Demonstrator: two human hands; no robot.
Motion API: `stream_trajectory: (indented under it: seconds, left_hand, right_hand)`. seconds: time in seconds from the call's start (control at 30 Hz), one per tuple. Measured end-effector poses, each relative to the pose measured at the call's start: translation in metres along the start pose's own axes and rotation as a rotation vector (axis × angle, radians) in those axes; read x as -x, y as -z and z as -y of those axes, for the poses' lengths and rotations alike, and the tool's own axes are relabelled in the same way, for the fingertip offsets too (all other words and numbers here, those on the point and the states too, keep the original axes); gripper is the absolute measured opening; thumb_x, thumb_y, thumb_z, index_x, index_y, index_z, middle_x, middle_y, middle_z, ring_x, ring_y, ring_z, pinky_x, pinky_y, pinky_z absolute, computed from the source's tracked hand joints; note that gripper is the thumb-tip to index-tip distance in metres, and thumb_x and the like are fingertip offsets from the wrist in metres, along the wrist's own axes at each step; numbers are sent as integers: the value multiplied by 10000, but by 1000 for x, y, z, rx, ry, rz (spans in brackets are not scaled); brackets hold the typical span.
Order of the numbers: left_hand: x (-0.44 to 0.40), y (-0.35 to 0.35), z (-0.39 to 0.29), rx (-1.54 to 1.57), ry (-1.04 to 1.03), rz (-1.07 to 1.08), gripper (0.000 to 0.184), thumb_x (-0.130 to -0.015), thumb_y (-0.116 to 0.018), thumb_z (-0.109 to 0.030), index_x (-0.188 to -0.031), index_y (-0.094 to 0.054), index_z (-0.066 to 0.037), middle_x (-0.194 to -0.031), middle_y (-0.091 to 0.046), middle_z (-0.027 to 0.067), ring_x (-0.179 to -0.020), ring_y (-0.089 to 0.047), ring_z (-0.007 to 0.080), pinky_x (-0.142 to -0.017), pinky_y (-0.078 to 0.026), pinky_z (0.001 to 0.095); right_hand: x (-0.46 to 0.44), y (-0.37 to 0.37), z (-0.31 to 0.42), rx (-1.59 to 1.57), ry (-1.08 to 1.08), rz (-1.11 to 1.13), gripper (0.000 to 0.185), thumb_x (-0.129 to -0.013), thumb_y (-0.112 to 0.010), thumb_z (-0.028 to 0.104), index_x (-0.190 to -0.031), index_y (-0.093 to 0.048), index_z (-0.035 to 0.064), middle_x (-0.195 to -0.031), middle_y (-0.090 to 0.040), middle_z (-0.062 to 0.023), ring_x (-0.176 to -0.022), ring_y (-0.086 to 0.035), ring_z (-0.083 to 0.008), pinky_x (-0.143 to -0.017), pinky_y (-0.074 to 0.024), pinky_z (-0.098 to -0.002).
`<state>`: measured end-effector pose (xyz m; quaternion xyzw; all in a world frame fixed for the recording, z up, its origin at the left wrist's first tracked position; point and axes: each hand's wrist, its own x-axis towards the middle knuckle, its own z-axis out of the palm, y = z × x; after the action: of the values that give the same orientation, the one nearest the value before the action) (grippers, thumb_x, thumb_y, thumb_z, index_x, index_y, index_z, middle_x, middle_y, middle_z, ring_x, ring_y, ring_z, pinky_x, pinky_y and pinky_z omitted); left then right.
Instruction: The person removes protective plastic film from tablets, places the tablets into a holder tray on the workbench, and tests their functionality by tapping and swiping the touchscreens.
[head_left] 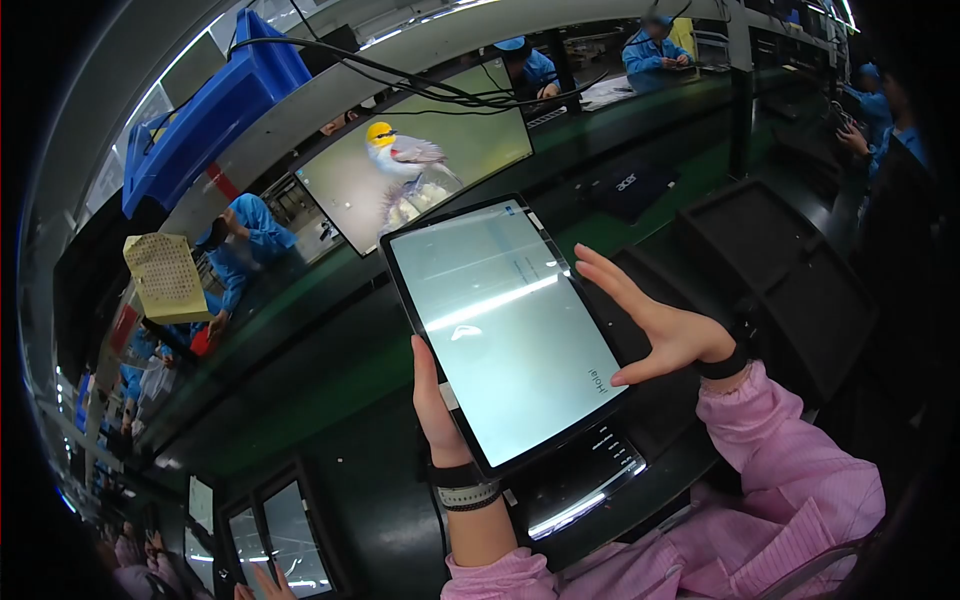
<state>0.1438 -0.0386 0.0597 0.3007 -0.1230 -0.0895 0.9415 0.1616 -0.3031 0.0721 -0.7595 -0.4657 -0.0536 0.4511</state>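
Observation:
A tablet [500, 340] with a lit pale screen reading "¡Hola!" is held up at a tilt in the middle of the view. My left hand [436, 405] grips its lower left edge, with part of the fingers hidden behind it. Beside the right edge is my right hand [660, 325], its fingers spread and the thumb near the screen's lower right corner. Below the tablet, a second dark device [600, 465] with small lit text lies on the bench.
A monitor [420, 160] showing a bird stands behind the tablet. Black trays [750, 235] lie at the right. More tablets [290, 530] sit in a frame at the lower left, near another person's hand. A blue bin [215, 110] and cables hang above; people in blue work beyond.

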Motion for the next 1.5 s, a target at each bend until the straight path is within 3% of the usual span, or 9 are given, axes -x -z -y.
stream_trajectory:
  seconds: [0.13, 0.43, 0.6, 0.9, 1.0, 1.13, 1.23, 1.3, 1.5]
  left_hand:
    - [-2, 3, 0, 62, 1, 17, 573, -936, -339, -493, -1199, -489, -6, -1127, -572, 145, -972, -594, 260, -806, -500, 343]
    - [-1, -4, 2, 44, -30, 2, 569, -945, -329, -478, -1230, -460, -2, -1168, -550, 138, -1009, -575, 250, -837, -479, 335]
    - [1, -4, 1, 131, 39, 47, 562, -938, -349, -476, -1235, -465, -13, -1187, -548, 149, -1014, -582, 279, -827, -490, 354]
    - [1, 1, 5, 103, 38, -6, 588, -936, -340, -485, -1279, -426, -15, -1228, -523, 153, -1068, -555, 296, -862, -477, 387]
    - [0, 1, 6, 46, 53, -17, 608, -930, -339, -513, -1276, -431, -21, -1223, -526, 142, -1059, -558, 279, -862, -477, 375]
    - [2, -7, 15, -167, 163, -158, 626, -922, -329, -552, -1252, -453, -35, -1184, -547, 99, -1035, -560, 222, -871, -467, 334]
    - [2, -13, 19, -578, 158, 12, 542, -964, -318, -449, -1255, -430, -5, -1186, -545, 105, -1060, -544, 197, -891, -445, 333]
    - [-1, -6, 11, -477, 339, 180, 496, -980, -310, -393, -1232, -445, 13, -1168, -549, 139, -1055, -549, 214, -840, -477, 353]
    - [-2, -15, 4, -843, 284, 129, 326, -960, -425, -204, -1198, -509, 2, -1098, -601, 130, -1001, -585, 196, -806, -485, 302]
  right_hand:
    - [0, -4, -5, 36, -14, 10, 1088, -662, -772, 268, -1444, -43, 70, -1496, 21, -165, -1389, -18, -306, -1093, -143, -421]
    - [8, -21, -13, -779, -225, -205, 882, -820, -625, 131, -1449, -8, 95, -1482, -109, -180, -1369, -153, -262, -1076, -212, -403]
    - [11, -28, -15, -1153, -299, -183, 833, -829, -575, 83, -1448, -17, 86, -1333, -411, -178, -1161, -473, -202, -959, -376, -321]
    - [21, -40, -19, -1216, -247, -211, 803, -803, -582, 37, -1433, -83, 61, -1213, -510, -160, -1092, -521, -205, -914, -413, -312]
    - [25, -41, -16, -1256, -276, -277, 678, -838, -543, 53, -1408, -176, 35, -1195, -519, -143, -1082, -523, -195, -914, -417, -315]
    - [20, -50, -16, -1169, -408, -635, 379, -901, -446, 89, -1264, -420, -18, -1159, -544, -109, -1001, -562, -159, -886, -438, -280]
    - [38, -45, -31, -1127, -464, -666, 371, -886, -471, 81, -1238, -449, -34, -1122, -565, -112, -978, -574, -158, -876, -447, -275]
    - [54, -35, -35, -1114, -443, -654, 406, -864, -505, 87, -1236, -440, -62, -1121, -573, -125, -976, -586, -165, -865, -460, -272]
    - [102, 2, -22, -1040, -456, -639, 446, -850, -537, 92, -1242, -421, -88, -1128, -577, -167, -981, -606, -206, -862, -482, -295]
